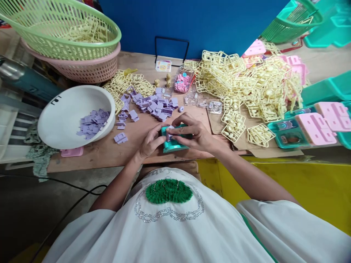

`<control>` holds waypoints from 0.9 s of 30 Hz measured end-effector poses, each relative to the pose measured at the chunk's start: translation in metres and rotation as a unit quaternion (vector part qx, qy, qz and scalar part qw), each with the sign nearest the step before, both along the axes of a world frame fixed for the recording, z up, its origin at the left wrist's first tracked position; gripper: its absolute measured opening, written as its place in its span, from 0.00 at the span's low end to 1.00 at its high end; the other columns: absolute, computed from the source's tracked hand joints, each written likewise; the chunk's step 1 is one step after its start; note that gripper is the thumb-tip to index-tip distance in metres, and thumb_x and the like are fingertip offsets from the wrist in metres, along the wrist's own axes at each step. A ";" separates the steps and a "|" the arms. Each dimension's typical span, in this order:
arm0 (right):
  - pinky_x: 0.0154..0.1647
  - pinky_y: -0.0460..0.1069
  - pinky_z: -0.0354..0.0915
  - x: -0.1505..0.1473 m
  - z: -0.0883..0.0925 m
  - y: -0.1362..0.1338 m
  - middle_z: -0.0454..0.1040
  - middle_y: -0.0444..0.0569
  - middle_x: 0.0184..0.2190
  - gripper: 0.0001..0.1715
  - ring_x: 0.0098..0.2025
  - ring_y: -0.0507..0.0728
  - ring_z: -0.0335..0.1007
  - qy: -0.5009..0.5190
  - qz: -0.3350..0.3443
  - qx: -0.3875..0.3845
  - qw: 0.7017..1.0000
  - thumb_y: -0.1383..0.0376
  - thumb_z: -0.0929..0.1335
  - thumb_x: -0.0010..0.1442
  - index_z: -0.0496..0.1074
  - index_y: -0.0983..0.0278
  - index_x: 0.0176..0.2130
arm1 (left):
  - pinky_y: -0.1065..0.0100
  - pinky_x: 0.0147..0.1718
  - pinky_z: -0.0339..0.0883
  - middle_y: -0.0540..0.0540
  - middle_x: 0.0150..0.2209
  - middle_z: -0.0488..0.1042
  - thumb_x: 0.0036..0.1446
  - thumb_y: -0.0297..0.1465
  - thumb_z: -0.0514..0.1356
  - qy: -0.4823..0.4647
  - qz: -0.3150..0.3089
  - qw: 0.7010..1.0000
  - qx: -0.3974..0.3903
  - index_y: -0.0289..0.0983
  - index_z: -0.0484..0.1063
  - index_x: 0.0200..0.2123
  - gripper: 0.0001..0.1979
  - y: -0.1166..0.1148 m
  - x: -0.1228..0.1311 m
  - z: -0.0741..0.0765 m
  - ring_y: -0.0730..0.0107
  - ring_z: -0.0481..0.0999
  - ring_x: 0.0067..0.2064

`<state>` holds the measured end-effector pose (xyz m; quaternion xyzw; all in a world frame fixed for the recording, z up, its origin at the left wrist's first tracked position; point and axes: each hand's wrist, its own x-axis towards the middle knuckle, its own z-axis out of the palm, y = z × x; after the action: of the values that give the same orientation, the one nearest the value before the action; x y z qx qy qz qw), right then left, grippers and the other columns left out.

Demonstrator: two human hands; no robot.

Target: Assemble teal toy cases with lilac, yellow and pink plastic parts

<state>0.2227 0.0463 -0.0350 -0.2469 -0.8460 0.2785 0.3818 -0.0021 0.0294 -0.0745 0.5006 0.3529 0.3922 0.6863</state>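
A teal plastic toy case (175, 147) rests at the front of the wooden table, partly covered by my fingers. My left hand (153, 141) grips its left end, thumb and fingers closed against it. From the right, my right hand (197, 132) reaches over the case, fingers pressed on a small light-purple plastic piece (169, 136) at its left part. How far that piece sits inside the case is hidden. Beyond my hands lies a loose heap of light-purple plastic pieces (157, 106).
A white bowl (109, 106) with more purple pieces stands left, below stacked green (109, 36) and pink baskets (105, 69). Cream plastic part frames (263, 87) pile up at right, beside teal-and-pink cases (315, 128). A blue panel (186, 25) closes off the back.
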 end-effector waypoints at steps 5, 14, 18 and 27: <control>0.49 0.55 0.70 -0.002 0.000 0.001 0.75 0.55 0.46 0.16 0.49 0.58 0.73 0.019 0.010 -0.010 1.000 0.59 0.70 0.72 0.82 0.60 0.55 | 0.64 0.49 0.71 0.45 0.48 0.80 0.54 0.41 0.68 0.006 -0.013 1.000 -0.001 0.38 0.76 0.53 0.25 0.003 -0.003 -0.005 0.59 0.79 0.50; 0.49 0.57 0.69 0.000 0.004 0.007 0.73 0.57 0.46 0.17 0.48 0.59 0.69 0.000 0.051 0.025 0.998 0.61 0.68 0.74 0.81 0.62 0.57 | 0.61 0.52 0.72 0.43 0.52 0.79 0.52 0.39 0.71 -0.025 -0.039 0.999 -0.006 0.39 0.74 0.55 0.28 0.005 -0.005 -0.003 0.56 0.79 0.54; 0.50 0.57 0.70 0.003 0.005 0.009 0.73 0.57 0.47 0.17 0.49 0.59 0.69 -0.020 0.062 0.015 0.998 0.61 0.68 0.75 0.81 0.61 0.57 | 0.60 0.57 0.71 0.42 0.56 0.78 0.51 0.38 0.72 -0.010 -0.049 0.999 -0.001 0.39 0.74 0.56 0.29 0.007 -0.008 -0.003 0.54 0.76 0.60; 0.52 0.55 0.69 0.006 0.007 0.015 0.73 0.58 0.50 0.20 0.51 0.59 0.72 -0.067 0.105 0.006 0.992 0.58 0.64 0.77 0.82 0.63 0.54 | 0.62 0.52 0.73 0.43 0.52 0.78 0.49 0.36 0.72 -0.008 -0.053 0.999 -0.006 0.37 0.74 0.55 0.30 0.008 -0.009 -0.006 0.56 0.78 0.54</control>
<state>0.2284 0.0611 -0.0276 -0.1728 -0.8928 0.2942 0.2942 -0.0111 0.0378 -0.0804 0.5115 0.3225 0.3573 0.7119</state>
